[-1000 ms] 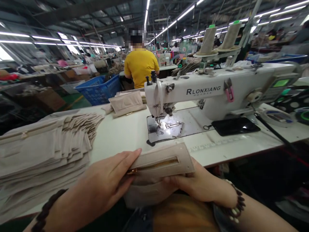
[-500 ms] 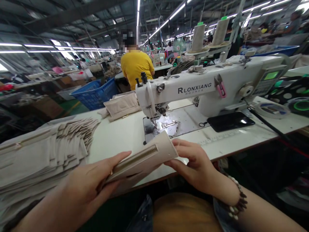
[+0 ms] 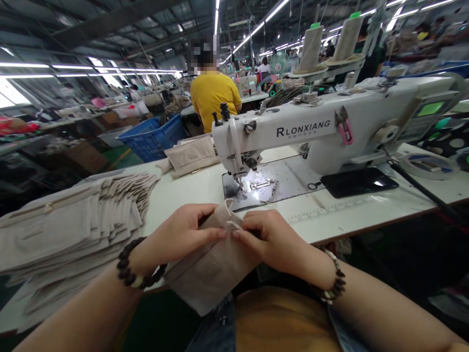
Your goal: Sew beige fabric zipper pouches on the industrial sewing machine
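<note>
A beige fabric piece (image 3: 212, 274) hangs from both hands over the table's front edge, its top edge folded and bent up between them. My left hand (image 3: 183, 234) pinches it from the left, thumb on the near face. From the right, my right hand (image 3: 274, 239) grips the same top edge with thumb and fingers. Just beyond the hands stands a white sewing machine (image 3: 264, 132), its lit needle area over a metal plate (image 3: 289, 173). The zipper seen on the piece earlier is hidden now.
Many stacked beige pieces (image 3: 84, 220) lie at the left. More folded pieces (image 3: 192, 154) sit behind the needle. A black phone (image 3: 359, 182) and tape roll (image 3: 428, 165) lie right. Beyond are a blue basket (image 3: 152, 139) and a person in yellow (image 3: 215, 98).
The piece has turned so that its broad face hangs down toward me. My left hand has moved up to the top edge, close to my right hand, which shifted left. The camera view has shifted slightly.
</note>
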A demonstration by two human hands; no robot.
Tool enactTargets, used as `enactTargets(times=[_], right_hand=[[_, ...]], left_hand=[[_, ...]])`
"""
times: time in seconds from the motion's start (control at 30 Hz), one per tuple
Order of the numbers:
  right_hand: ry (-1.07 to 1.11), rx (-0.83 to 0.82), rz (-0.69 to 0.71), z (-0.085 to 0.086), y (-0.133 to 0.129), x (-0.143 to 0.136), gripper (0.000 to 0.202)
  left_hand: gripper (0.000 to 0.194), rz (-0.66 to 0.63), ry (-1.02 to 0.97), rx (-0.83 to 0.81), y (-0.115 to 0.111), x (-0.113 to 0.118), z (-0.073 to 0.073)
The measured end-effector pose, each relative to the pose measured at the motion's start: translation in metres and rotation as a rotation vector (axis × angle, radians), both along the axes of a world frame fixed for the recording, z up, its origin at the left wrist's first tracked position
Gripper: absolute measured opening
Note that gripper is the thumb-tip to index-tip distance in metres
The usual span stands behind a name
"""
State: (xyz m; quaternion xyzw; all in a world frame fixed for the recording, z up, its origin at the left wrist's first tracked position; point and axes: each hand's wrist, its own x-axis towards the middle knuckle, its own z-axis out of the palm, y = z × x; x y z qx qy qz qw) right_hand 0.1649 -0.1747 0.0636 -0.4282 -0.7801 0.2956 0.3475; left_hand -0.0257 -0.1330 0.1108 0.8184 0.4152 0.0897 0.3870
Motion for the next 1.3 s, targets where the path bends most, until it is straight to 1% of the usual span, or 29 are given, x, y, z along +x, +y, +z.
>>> enactTargets(times=[0.03,0.1,0.27,0.37,0.43,0.53,0.77,0.97,1.13,1.23,1.3], right_hand=[[-0.010,-0.001,0.000,0.001,0.000,0.001,0.029],[-0.019,-0.011,0.013,0.003,-0.001,0.006,0.029],[-0.034,-0.038,-0.003,0.001,-0.002,0.010,0.034],[-0.031,-0.030,-0.010,0.000,-0.003,0.007,0.035],[-0.031,-0.027,-0.014,-0.001,-0.003,0.005,0.035],[-0.038,-0.027,-0.034,-0.001,-0.004,0.003,0.035],[-0.078,-0.013,-0.086,-0.003,-0.003,0.000,0.035],[-0.098,-0.028,-0.142,-0.004,-0.003,-0.001,0.036],[-0.068,-0.099,-0.140,-0.007,-0.002,-0.002,0.039],[-0.049,-0.177,-0.112,-0.009,0.000,-0.001,0.040],[-0.010,-0.197,-0.089,-0.011,0.001,0.001,0.037]], left_hand=[[0.027,0.034,0.003,-0.001,0.001,0.001,0.000],[0.027,0.078,-0.031,-0.050,0.002,0.000,-0.001],[0.033,0.147,-0.218,-0.305,0.005,-0.004,-0.012],[0.033,0.202,-0.282,-0.366,0.005,-0.003,-0.016],[0.033,0.224,-0.280,-0.353,0.004,-0.002,-0.016],[0.031,0.235,-0.249,-0.290,0.002,-0.001,-0.015],[0.027,0.181,-0.175,-0.098,0.005,0.001,-0.015],[0.029,0.241,-0.139,-0.109,0.004,0.003,-0.016],[0.031,0.261,-0.122,-0.073,0.003,0.004,-0.018],[0.033,0.243,-0.067,-0.022,0.005,0.003,-0.019],[0.035,0.229,-0.015,0.015,0.007,0.002,-0.019]])
